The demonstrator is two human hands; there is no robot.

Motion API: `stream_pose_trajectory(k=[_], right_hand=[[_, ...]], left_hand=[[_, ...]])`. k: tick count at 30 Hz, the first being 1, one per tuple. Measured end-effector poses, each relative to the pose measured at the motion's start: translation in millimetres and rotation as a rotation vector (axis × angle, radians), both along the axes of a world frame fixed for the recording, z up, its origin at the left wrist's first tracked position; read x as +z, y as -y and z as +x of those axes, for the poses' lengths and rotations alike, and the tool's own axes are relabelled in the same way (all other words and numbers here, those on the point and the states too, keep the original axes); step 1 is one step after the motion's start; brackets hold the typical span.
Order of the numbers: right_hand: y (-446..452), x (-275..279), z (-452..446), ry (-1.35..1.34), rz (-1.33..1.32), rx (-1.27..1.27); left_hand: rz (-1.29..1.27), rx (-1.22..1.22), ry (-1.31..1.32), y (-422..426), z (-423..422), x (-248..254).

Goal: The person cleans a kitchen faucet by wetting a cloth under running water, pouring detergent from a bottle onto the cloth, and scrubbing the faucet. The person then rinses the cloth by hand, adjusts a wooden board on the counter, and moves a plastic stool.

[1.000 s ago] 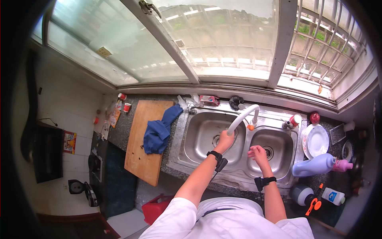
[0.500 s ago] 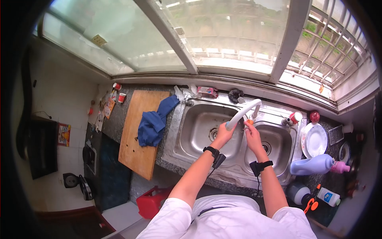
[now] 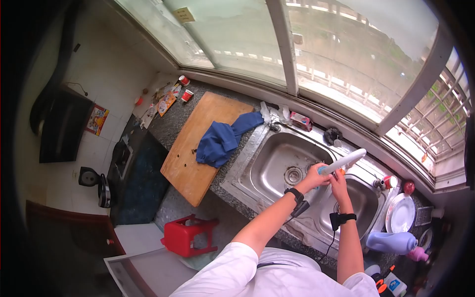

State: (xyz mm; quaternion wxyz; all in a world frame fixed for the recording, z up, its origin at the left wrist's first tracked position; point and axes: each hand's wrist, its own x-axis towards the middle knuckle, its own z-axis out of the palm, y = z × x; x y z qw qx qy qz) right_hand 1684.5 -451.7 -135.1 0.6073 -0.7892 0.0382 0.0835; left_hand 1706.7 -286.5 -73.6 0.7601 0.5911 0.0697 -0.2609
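A white curved faucet [image 3: 349, 158] with a light-blue tip arches over the double steel sink. Just below that tip is my left hand [image 3: 314, 178], its fingers curled in; whatever lies in them is hidden. My right hand [image 3: 339, 187] is right beside it, near the divider between the basins, with fingers pinched at a small orange thing [image 3: 342, 171] partly covered by the fingertips and spout. The left basin [image 3: 269, 166] has a drain with dark bits around it. Beneath my right forearm is the smaller right basin [image 3: 363, 200].
A blue cloth [image 3: 217, 143] lies on a wooden board [image 3: 190, 171] left of the sink. White plates [image 3: 401, 214], a lavender bottle [image 3: 391, 242] and a red-and-white cup [image 3: 390, 182] stand at right. A red stool [image 3: 185, 236] is below the counter.
The view has turned and tilted, showing more of the left side and floor. My hands have come together, the left now meeting the right beneath the faucet tip.
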Motion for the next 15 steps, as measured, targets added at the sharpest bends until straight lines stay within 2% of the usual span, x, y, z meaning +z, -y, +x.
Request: stream_pose_trajectory(k=[1, 3, 4, 6, 7, 8, 11, 13, 15], right_hand=[[1, -2, 2, 0.004, 0.001, 0.009], [-1, 1, 1, 0.069, 0.193, -0.036], [1, 3, -2, -0.09, 0.341, -0.057], [1, 6, -2, -0.048, 0.376, -0.127], [1, 8, -2, -0.002, 0.411, -0.199], [1, 7, 0, 0.0, 0.411, -0.197], [2, 3, -2, -0.03, 0.394, -0.242], [5, -2, -1, -0.012, 0.255, -0.134], [5, -6, 1, -0.049, 0.278, -0.145]], left_hand=[[-0.105, 0.007, 0.053, 0, 0, 2], [-0.115, 0.028, 0.044, -3, 3, 13], [-0.043, -0.016, 0.014, -3, 5, 18], [0.027, -0.06, -0.018, -2, 4, 18], [0.246, -0.012, 0.139, 1, 3, 19], [0.465, 0.037, 0.298, 2, 4, 19], [0.521, 0.111, 0.378, 5, 1, 17], [0.519, 0.112, 0.383, 11, 3, -7], [0.52, 0.117, 0.393, 11, 7, -23]])
